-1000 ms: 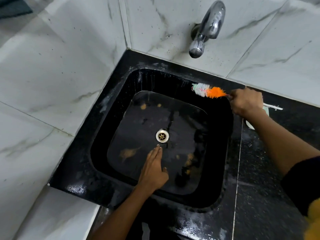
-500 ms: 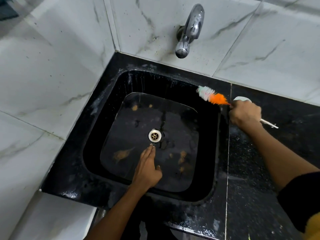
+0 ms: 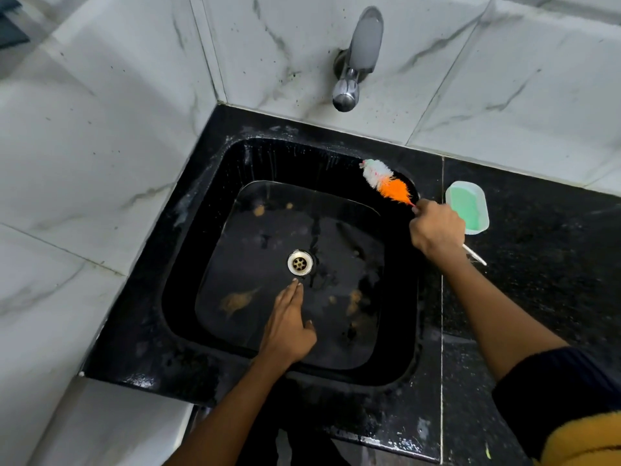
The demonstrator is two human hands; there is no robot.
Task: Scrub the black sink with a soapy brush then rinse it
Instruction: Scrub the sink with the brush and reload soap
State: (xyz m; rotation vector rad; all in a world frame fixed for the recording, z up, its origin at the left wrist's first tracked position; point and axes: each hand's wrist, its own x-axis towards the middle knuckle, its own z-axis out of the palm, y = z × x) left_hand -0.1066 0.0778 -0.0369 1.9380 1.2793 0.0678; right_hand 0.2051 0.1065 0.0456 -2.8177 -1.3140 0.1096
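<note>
Head view, looking down. White marble-look wall tiles (image 3: 100, 146) are framing the corner on the left & at the back. Black countertop (image 3: 531, 297) is running along the right side & is carrying the black sink (image 3: 188, 264), a square basin w/ brownish stains lying on its floor and pale streaks showing on its back wall. Chrome tap (image 3: 356, 58) is projecting from the back wall above the basin's rear edge; no water is showing. Left hand (image 3: 289, 324) is lying flat inside the basin, fingers straight & together, thumb spread, grasping nothing; fingertips are sitting just short of the drain (image 3: 300, 262) at the basin's centre. Right hand (image 3: 437, 230) is hovering over the sink's right rim, fingers clenched round the handle of the brush (image 3: 386, 183). Brush head, white at the tip & orange behind, is sitting at the basin's back-right corner; whether bristles are touching the wall: cannot tell. White handle end is sticking out behind the hand. Small dish of green soap (image 3: 467, 206) is sitting on the countertop just beside the right hand.
</note>
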